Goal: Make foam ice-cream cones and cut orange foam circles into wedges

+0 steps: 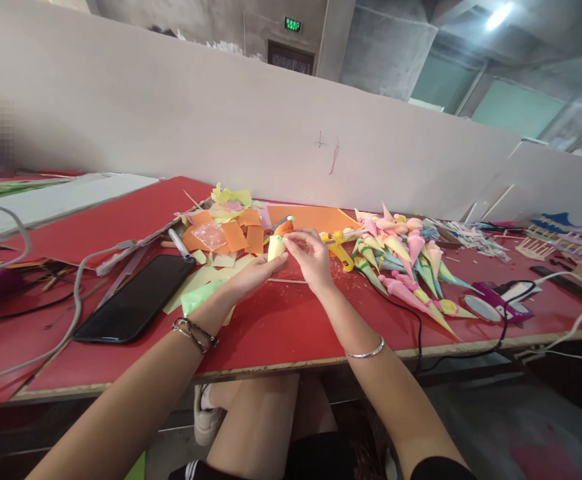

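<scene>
My left hand (253, 270) is closed around a small pale yellow paper roll (276, 247) with a green edge, held just above the red table (291, 320). My right hand (311, 255) pinches the top of the same roll with its fingertips. Orange paper pieces (235, 235) and an orange sheet (311, 217) lie just behind my hands. A yellow tool (339, 250) rests right of my right hand. A pile of pink, yellow and green paper cones (405, 260) lies further right.
A black phone (138, 299) lies at the left beside grey cables (75, 300). A pen (179, 243) sits near the orange scraps. A purple device with a round mirror (485, 303) and black cord is at the right. A beige partition wall (221, 120) backs the table.
</scene>
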The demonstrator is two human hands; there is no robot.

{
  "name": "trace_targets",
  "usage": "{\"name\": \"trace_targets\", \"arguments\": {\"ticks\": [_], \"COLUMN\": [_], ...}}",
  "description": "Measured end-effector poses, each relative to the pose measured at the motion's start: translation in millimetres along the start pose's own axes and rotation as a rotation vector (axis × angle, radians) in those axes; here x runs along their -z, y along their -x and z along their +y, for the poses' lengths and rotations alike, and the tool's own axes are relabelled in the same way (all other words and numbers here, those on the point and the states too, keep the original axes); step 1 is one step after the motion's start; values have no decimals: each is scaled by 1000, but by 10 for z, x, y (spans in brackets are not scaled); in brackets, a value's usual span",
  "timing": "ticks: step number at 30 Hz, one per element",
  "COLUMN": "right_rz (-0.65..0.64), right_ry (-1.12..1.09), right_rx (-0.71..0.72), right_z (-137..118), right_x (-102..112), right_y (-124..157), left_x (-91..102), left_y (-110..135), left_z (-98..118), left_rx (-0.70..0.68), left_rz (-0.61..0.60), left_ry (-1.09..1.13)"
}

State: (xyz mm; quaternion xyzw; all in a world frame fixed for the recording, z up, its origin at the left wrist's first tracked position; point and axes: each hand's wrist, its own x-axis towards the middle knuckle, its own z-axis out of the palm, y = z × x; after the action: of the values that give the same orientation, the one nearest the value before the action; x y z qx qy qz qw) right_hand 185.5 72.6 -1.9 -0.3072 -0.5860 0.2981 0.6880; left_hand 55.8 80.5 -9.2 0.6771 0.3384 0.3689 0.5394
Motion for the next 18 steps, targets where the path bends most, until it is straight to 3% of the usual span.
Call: {"name": "trace_targets", "arguments": {"ticks": [6, 12, 18], "right_rz": [21, 37, -94], "right_ry": [0, -149, -282], "right_rx": [-40, -174, -336], "right_z": [-43, 23, 67], "right_x": [-5, -22, -38], "right_y": [0, -11, -12], "left_x": [-9, 3, 5], "left_y": [24, 31, 38], "left_z": [29, 39, 56], "left_rx": [74, 71, 55], "left_rz": [36, 40, 20], "left_ry": [-47, -105, -118]}}
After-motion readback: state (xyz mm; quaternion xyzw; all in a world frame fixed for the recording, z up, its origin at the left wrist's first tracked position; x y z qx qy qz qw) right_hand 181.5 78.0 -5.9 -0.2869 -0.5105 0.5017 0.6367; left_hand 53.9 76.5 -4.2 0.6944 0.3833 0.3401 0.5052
